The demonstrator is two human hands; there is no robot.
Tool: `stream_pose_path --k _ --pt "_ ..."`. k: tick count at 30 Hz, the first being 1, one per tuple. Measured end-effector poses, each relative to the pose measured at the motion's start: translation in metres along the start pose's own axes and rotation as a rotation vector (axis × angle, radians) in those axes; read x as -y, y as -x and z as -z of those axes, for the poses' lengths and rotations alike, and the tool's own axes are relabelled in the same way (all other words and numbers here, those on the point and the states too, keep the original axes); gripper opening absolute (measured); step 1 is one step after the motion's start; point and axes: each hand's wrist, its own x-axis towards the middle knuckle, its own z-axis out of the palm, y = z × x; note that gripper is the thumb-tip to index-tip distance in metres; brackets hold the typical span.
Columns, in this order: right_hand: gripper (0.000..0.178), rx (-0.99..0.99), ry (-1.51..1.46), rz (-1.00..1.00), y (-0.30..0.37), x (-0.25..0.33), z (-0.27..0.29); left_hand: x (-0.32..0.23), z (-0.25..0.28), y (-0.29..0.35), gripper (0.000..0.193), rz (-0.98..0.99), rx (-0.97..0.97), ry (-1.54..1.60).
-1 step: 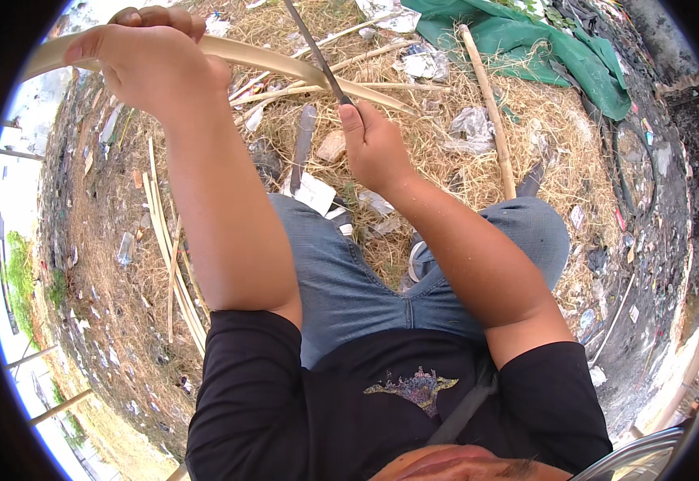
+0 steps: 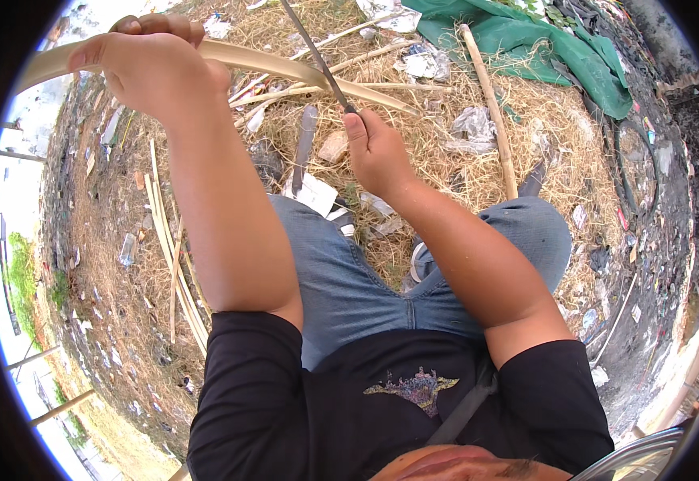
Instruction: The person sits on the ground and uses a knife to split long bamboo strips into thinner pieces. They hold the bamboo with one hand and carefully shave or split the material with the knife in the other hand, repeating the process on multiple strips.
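Hands both clenched: left hand [image 2: 153, 68] grips the bamboo strip [image 2: 285, 68], right hand [image 2: 377, 148] apparently holds a knife [image 2: 313, 48] against it.

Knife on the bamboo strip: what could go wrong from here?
1. The knife crosses the bamboo strip between both bare hands; a slip could perhaps cut the left hand.
2. The right hand works above the knees; a slipping blade might reach them.

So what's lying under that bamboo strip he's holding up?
Under the bamboo strip: dry straw, thin cut strips and scraps of litter. The left hand and forearm hide whatever is below that end.
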Motion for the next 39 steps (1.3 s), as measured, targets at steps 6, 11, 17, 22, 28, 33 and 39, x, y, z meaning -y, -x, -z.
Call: stream_pose_path --k 6,11,17,22,28,33,39 --pt "0.045 0.076 0.044 -0.061 -0.006 0.033 0.004 0.018 0.028 -0.03 0.068 0.045 -0.086 0.038" --pt "0.049 0.204 0.226 -0.178 -0.019 0.0 0.035 0.015 0.027 -0.025 0.069 0.033 0.068 0.107" --pt "0.056 0.282 -0.005 -0.28 -0.026 -0.001 0.042 0.009 0.049 -0.052 0.072 0.046 0.313 0.225" --pt "0.045 0.349 -0.049 -0.27 -0.022 0.028 0.065 -0.027 0.045 -0.045 0.079 0.095 0.449 0.203" --pt "0.048 0.45 -0.146 -0.482 -0.023 0.021 0.06 -0.027 0.067 -0.064 0.073 0.289 0.8 0.557" --pt "0.048 0.367 -0.173 -0.504 -0.014 0.001 0.053 -0.023 0.067 -0.07 0.069 0.318 0.762 0.498" --pt "0.047 0.339 -0.318 -0.54 -0.015 -0.013 0.029 -0.019 0.075 -0.077 0.067 0.21 0.77 0.493"
